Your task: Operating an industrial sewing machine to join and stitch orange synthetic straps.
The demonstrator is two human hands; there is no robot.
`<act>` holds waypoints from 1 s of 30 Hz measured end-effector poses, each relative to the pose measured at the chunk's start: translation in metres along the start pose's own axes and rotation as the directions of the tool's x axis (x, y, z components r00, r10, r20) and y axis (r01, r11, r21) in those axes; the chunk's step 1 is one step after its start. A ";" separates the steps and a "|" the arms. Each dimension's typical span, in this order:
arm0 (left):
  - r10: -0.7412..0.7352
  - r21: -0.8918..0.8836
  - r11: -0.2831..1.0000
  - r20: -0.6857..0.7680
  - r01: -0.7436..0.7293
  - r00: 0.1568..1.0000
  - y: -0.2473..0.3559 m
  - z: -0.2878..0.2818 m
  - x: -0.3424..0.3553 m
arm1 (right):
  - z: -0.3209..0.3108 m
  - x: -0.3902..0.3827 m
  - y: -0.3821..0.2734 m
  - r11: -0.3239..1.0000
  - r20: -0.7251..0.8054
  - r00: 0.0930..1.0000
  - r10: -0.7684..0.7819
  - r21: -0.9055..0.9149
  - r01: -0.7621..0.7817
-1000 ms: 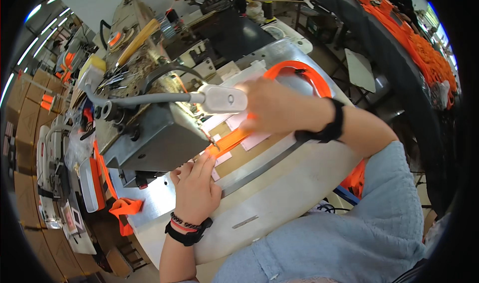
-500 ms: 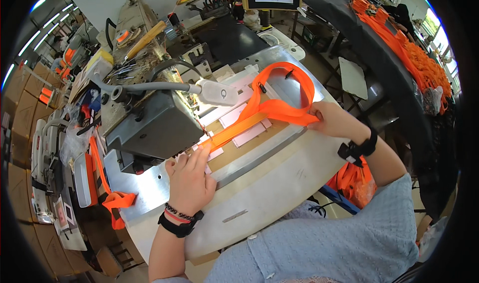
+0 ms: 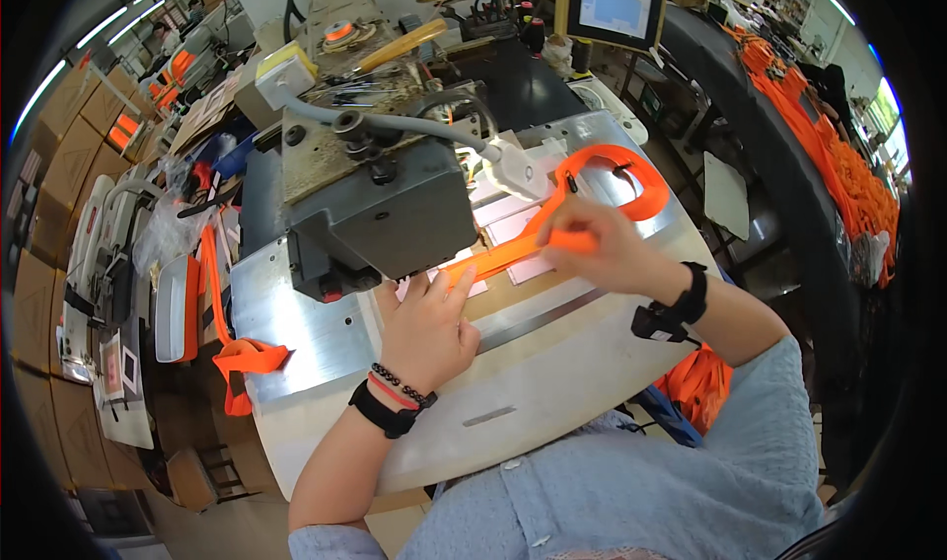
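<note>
A bright orange strap (image 3: pixel 505 253) runs slantwise over the worktable (image 3: pixel 582 368), its far part curled round

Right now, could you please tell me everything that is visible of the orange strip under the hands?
The orange strip is long, narrow and bright, and looks like fabric. Its near stretch slants out beside the machine head; its far part curls into a loop with a small dark piece. The left hand touches it; the blurred right hand holds it further along.

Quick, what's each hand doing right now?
Left hand: open, fingers spread, fingertips resting on the orange strap.
Right hand: closed, fingers pinching part of the orange strap; slightly blurred.
</note>
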State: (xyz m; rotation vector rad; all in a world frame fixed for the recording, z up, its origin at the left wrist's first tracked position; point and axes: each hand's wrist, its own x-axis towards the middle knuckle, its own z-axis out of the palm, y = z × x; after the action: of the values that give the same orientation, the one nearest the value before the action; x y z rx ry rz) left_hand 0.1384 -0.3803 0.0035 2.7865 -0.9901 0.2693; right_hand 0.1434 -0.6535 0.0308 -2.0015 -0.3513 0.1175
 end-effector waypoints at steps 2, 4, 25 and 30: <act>-0.015 -0.050 0.999 0.012 0.015 1.000 0.001 0.000 0.000 | 0.010 0.007 0.002 0.999 0.119 0.993 0.009 -0.041 -0.005; -0.007 -0.043 0.999 -0.032 0.005 0.999 -0.001 0.006 -0.002 | 0.017 0.014 0.005 0.996 0.234 0.968 -0.093 0.017 0.091; -0.010 -0.034 0.999 -0.018 0.010 1.000 -0.004 0.008 -0.003 | 0.056 0.080 0.010 0.992 0.240 0.971 -0.009 -0.116 0.038; 0.009 -0.016 1.000 0.007 -0.009 1.000 -0.003 0.007 -0.002 | 0.063 0.076 0.017 0.987 0.233 0.972 0.015 -0.158 0.022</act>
State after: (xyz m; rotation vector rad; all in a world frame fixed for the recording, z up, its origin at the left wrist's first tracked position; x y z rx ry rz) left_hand 0.1399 -0.3783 -0.0035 2.7714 -1.0019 0.2523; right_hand 0.2046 -0.5835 -0.0064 -2.1504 -0.5288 0.3340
